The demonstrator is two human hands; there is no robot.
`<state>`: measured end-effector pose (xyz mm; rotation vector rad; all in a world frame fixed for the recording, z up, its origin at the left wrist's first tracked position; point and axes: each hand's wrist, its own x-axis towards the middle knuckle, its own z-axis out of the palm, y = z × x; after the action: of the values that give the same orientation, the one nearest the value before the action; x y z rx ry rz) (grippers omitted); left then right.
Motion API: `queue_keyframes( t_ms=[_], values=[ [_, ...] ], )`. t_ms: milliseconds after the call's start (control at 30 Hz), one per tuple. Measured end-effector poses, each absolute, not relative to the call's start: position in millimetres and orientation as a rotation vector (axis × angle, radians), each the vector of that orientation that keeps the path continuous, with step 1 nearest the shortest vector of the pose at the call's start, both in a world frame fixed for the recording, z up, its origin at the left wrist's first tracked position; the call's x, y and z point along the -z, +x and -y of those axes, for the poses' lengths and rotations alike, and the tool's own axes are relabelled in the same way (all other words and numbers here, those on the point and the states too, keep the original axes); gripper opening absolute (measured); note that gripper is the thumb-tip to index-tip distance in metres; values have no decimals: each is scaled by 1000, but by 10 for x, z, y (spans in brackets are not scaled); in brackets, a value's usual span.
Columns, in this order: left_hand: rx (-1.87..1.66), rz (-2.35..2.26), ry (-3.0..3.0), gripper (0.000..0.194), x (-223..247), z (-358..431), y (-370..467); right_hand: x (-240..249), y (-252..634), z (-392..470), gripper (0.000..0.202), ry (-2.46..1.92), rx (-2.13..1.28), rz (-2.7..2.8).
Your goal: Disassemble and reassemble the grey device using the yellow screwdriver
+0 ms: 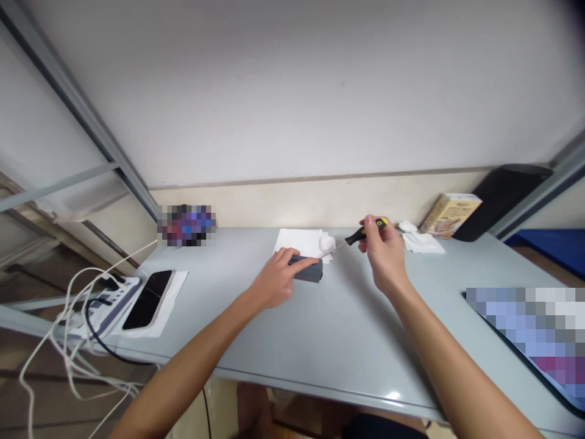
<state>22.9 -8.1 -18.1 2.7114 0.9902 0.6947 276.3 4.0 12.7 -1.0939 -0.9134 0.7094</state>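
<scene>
A small dark grey box-shaped device (pixel 309 272) with slots on top lies on the grey table near the middle. My left hand (pixel 278 277) holds its left end, with the index finger stretched along its top edge. In my right hand (pixel 382 247) is a black and yellow screwdriver (pixel 356 235), its fingers closed round the handle. The thin metal shaft slants down to the left, and its tip is at the device's upper right edge, close to my left index fingertip. Behind the device are white paper sheets (pixel 299 239) and a crumpled white tissue (pixel 326 244).
On the left, a phone (pixel 148 299) rests on white paper beside a power strip (pixel 112 311) with tangled cables. A yellow box (pixel 450 214), tissues (pixel 423 241) and a black object (pixel 503 198) stand at the back right. A pixelated flat item (pixel 534 341) lies at the right.
</scene>
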Motion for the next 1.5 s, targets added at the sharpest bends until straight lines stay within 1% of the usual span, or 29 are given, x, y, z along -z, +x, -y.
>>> queue_keyframes(
  t_ms=[133,300,367,833,967,1100,1233,1300,1400,1500],
  values=[
    [-701,-1001,2729,81,157,107,248,4,2793,-132,54,-1105,-813,783],
    [-704,-1022,2745,61,133,128,259,87,2784,-146,54,-1065,-918,707],
    [-704,-1026,2746,58,134,124,256,94,2777,-139,52,-1043,-966,677],
    [-770,-1103,2692,58,183,125,308,179,2876,-212,43,-946,-1200,463],
    [-823,-1076,2693,57,176,134,299,182,2750,-155,47,-1036,-1192,579],
    [-1046,-1049,2639,57,149,54,171,191,2566,-57,54,-1190,-1094,888],
    [-1390,-1278,2342,48,166,-147,-76,241,2471,-8,57,-1298,-1069,1085],
    [-1451,-1424,2194,45,215,-253,-187,267,2451,-3,58,-1324,-1076,1122],
    [-1365,-1583,2109,40,322,-364,-274,305,2434,-10,61,-1327,-1090,1152],
    [-1142,-1649,2198,35,427,-406,-272,351,2428,-26,64,-1333,-1130,1182]
  ],
)
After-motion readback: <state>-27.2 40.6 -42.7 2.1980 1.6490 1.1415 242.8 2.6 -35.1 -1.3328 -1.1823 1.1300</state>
